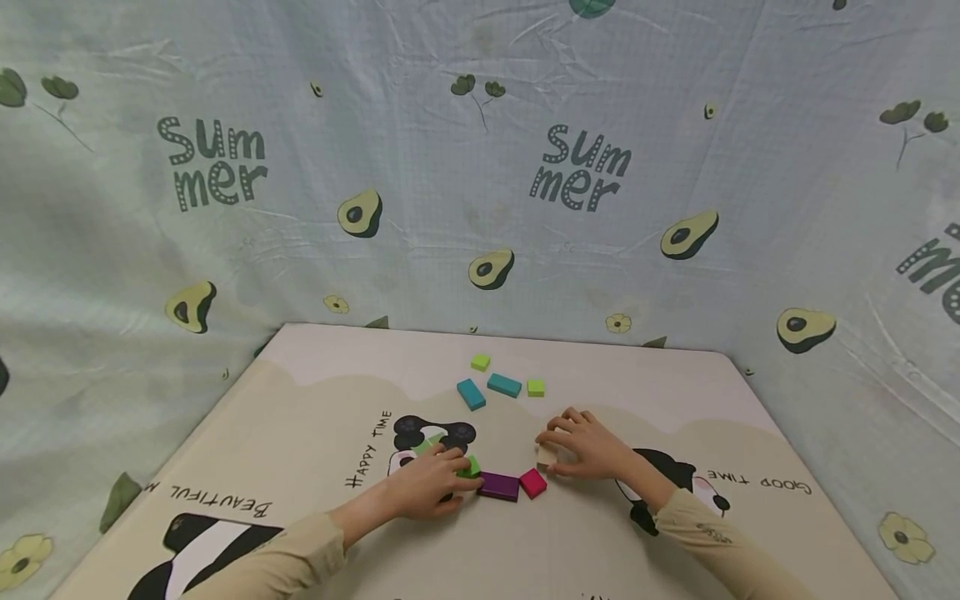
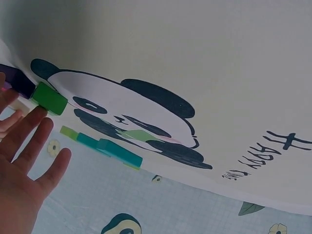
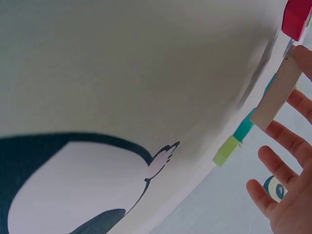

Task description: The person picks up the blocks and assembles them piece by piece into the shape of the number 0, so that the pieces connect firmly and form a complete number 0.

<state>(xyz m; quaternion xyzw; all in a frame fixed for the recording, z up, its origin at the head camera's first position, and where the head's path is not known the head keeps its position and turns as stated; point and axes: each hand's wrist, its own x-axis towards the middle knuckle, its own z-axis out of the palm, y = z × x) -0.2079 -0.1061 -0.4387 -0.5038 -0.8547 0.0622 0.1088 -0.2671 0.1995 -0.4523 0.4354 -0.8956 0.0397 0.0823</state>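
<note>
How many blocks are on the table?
8. Farther back: one blue block, another blue block, a lime block behind them, another lime block to their right. Nearer: green block at the left hand, purple block, red block, wooden block at the right hand. Hands could hide more.

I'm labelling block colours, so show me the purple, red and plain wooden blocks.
Purple block (image 1: 499, 483), head view, on its top face.
Red block (image 1: 532, 481), head view, on its top face.
Wooden block (image 3: 277, 91), right wrist view, on its long side.
</note>
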